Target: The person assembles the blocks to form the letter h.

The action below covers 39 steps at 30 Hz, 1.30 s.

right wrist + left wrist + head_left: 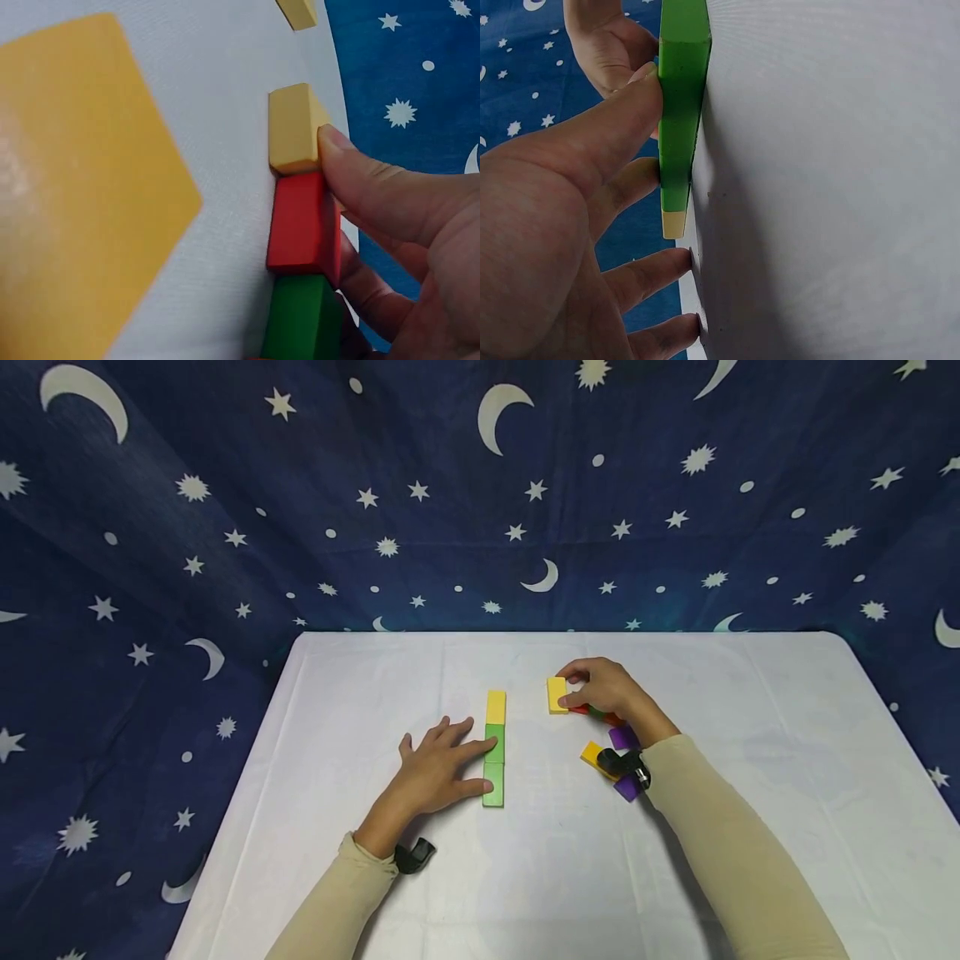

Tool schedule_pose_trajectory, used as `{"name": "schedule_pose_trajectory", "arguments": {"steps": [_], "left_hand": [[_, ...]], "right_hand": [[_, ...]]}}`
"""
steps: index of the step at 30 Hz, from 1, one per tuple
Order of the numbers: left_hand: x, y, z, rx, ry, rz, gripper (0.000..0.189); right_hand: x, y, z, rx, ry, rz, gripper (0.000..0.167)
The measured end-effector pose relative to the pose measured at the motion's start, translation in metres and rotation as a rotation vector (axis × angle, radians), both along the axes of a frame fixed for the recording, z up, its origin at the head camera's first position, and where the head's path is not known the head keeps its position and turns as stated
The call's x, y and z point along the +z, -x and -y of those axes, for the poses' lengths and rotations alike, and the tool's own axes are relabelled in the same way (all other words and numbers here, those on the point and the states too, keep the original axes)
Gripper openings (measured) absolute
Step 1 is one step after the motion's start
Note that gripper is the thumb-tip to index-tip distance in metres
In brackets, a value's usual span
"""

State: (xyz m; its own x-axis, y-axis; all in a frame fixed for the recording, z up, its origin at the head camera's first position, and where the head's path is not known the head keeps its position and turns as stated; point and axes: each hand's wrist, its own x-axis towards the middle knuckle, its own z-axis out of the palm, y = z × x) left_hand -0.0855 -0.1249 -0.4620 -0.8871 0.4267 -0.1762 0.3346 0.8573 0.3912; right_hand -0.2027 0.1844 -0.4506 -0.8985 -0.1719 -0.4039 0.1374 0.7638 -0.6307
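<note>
A short column on the white table consists of a yellow block (496,707) at the far end and two green blocks (494,745) (492,787) nearer. My left hand (431,777) lies beside it with fingers spread, the thumb and index fingertip touching the green blocks. To the right, my right hand (606,685) pinches another yellow block (556,693) between thumb and fingers. In the right wrist view this yellow block (291,129) adjoins a red block (295,221), with a green block (300,315) after it.
By the right wrist lie two purple blocks (622,738) (627,788) and an orange-yellow block (592,754), partly covered by the black wrist camera (622,764). White cloth (540,868) covers the table. Behind hangs a dark blue curtain (450,460) with moons and stars.
</note>
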Motion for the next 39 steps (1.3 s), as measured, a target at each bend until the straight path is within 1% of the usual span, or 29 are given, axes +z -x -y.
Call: {"name": "schedule_pose_trajectory", "arguments": {"steps": [5,12,16,20,22,24,28,30,32,37,39], "left_hand": [[-0.001,0.0,0.0,-0.003,-0.001,-0.001,0.065],[-0.001,0.0,0.001,0.0,0.0,-0.005,0.065],[-0.001,0.0,0.001,0.002,0.0,-0.005,0.065],[-0.001,0.0,0.001,-0.001,-0.004,-0.005,0.065],[-0.001,0.0,0.001,-0.004,-0.001,-0.007,0.065],[-0.001,0.0,0.001,-0.005,0.003,-0.008,0.065],[0.0,0.0,0.0,-0.003,0.011,0.0,0.065],[0.001,0.0,0.0,-0.002,0.011,0.004,0.065],[0.001,0.0,0.0,-0.001,0.013,0.006,0.066],[0.0,0.001,0.0,-0.006,0.018,-0.003,0.066],[-0.001,0.001,0.0,-0.009,0.02,-0.008,0.066]], "right_hand": [[-0.001,-0.001,0.001,-0.02,0.011,-0.018,0.046],[-0.001,-0.002,0.002,-0.096,0.103,-0.006,0.038],[-0.001,-0.002,0.0,-0.109,0.151,-0.032,0.033],[0.0,-0.002,0.001,-0.127,0.214,-0.072,0.035],[0.0,-0.002,0.005,-0.142,0.254,-0.087,0.038],[0.0,-0.002,0.01,-0.166,0.305,-0.082,0.044],[-0.002,-0.003,0.023,-0.236,0.458,-0.014,0.056],[-0.003,-0.004,0.03,-0.266,0.536,0.023,0.058],[-0.004,-0.005,0.036,-0.277,0.594,0.046,0.055],[-0.006,-0.006,0.053,-0.289,0.72,0.092,0.038],[-0.007,-0.006,0.059,-0.3,0.762,0.096,0.035]]}}
